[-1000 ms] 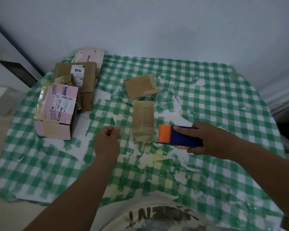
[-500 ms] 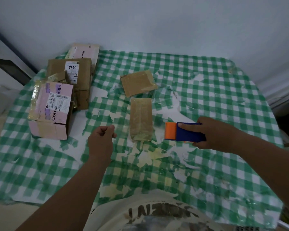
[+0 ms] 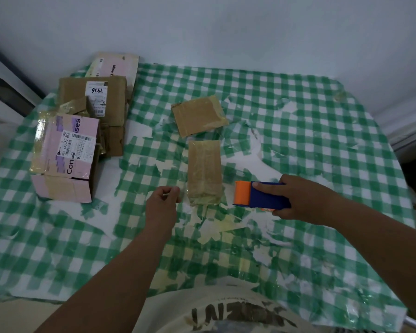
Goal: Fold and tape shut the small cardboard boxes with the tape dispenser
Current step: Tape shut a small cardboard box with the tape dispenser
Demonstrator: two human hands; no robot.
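Boxes: a narrow taped cardboard box (image 3: 204,172) lay flat mid-surface, a squarish taped box (image 3: 198,115) just beyond it, tilted.
Surface (image 3: 310,121): covered in a green-and-white checked cloth, worn to white patches, with scraps of clear tape stuck to it.
Stack: a pink labelled box (image 3: 65,156) lay at far left, against a brown box (image 3: 99,109) marked 7956; a flat pink box (image 3: 117,66) lay behind.
Right hand (image 3: 303,200): its grip was closed around the blue tape dispenser (image 3: 262,195), forefinger along the top; the orange end pointed at the narrow box, just right of its near end, apart from it.
Left hand (image 3: 161,205): just left of the narrow box's near end; fingers curled, thumb and forefinger pinched together. Whether they held a clear tape end, I could not tell.
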